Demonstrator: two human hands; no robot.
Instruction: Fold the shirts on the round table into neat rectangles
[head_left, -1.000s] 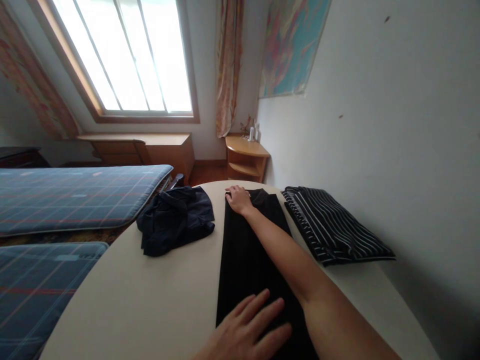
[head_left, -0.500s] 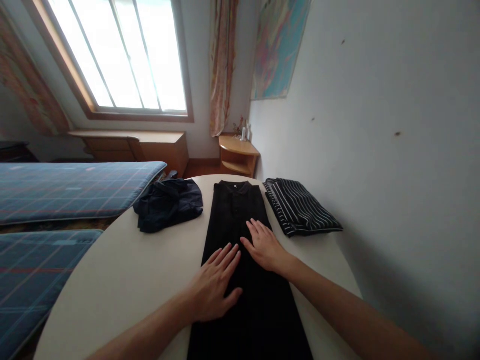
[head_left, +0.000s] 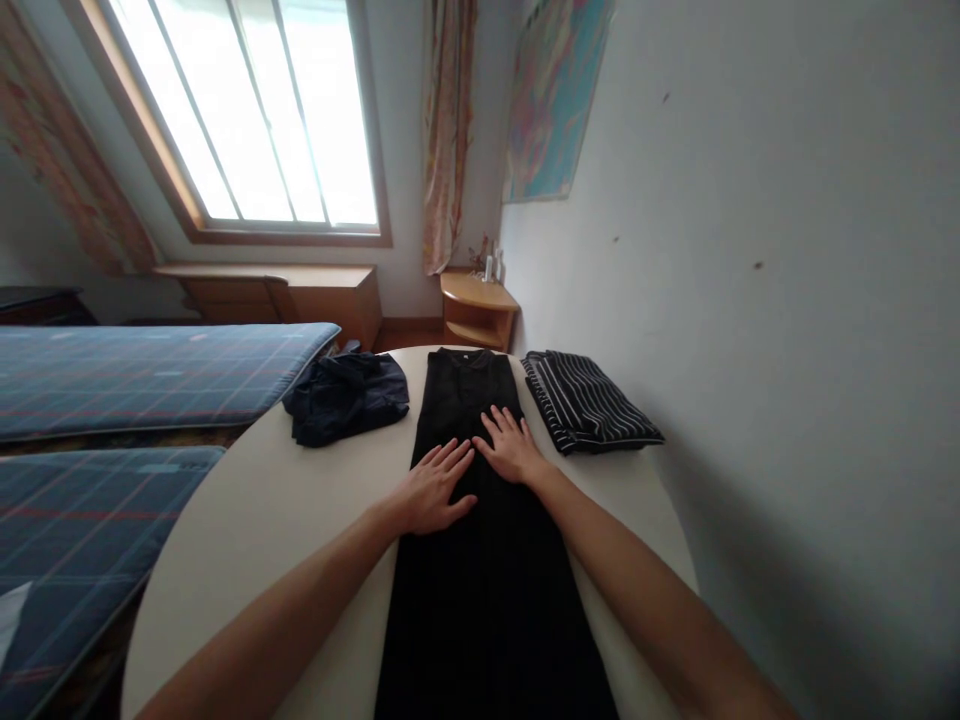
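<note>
Fingers (head_left: 455,457): lightly spread on both your left and your right, thumbs held out to the side; palms face down over the black garment (head_left: 480,620);
Mattresses (head_left: 157,375): two, in blue plaid, one beyond the other at your far left; a patterned curtain (head_left: 75,160) hangs behind them, left of the bright window (head_left: 262,120);
Desk (head_left: 330,285): wooden, set below the window;
Navy garment (head_left: 349,395): loosely bundled at the left rim of your pale, round-edged table (head_left: 262,540), near a mattress corner;
Left hand (head_left: 426,500): yours lies flat across the dark cloth's left side, fingertips angled inward and away from you; the forearm enters from lower left;
Black garment: laid out in a long strip down the table's middle, between the navy and striped pieces; collar at the far end, near end running out of view;
Corner shelf (head_left: 476,295): wooden, past the table's far edge, with small white bottles (head_left: 489,268) on top;
Right hand (head_left: 514,455): yours lies slightly farther along the same cloth, thumb just beside the left index fingertip; you cannot tell whether they touch;
Poster (head_left: 555,110): multicoloured, on the pale wall (head_left: 787,400);
Striped garment (head_left: 589,400): black with white lines, folded, on the table's right side.
</note>
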